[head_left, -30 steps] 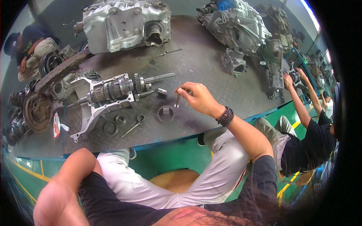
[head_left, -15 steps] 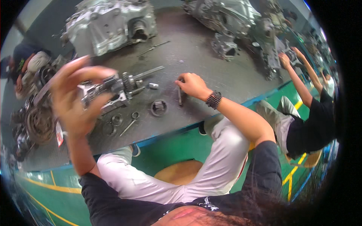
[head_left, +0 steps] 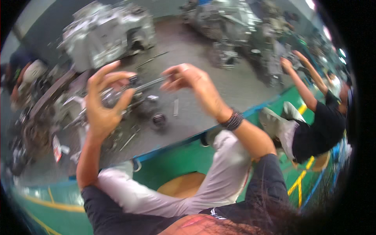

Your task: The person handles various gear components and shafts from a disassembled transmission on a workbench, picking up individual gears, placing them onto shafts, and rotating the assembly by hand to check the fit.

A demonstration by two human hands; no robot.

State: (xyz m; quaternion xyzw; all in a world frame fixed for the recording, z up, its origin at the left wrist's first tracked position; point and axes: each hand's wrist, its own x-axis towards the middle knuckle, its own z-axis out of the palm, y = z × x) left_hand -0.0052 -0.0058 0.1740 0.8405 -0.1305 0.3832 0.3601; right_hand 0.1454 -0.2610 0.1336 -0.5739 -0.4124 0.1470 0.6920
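Note:
My left hand is raised over the bench with its fingers and thumb curved round a small dark cylindrical part near the fingertips. Behind and below it lies a metal gear assembly, partly hidden by the hand, and a long steel shaft points out to the right. My right hand hovers beside the shaft's end, fingers loosely bent and apart, with nothing visible in them. Below it a slim flat metal bar lies on the bench. A small silver cylinder and a dark round ring-shaped part sit closer to me.
A large silver casing stands at the back left, with a thin rod before it. More castings are at the back right. A ring-ended tool lies near the bench edge. A co-worker works at the right.
My right hand has lifted off the slim bar and come left toward the shaft. My left hand has moved right with the dark part. The whole view has shifted slightly and blurred.

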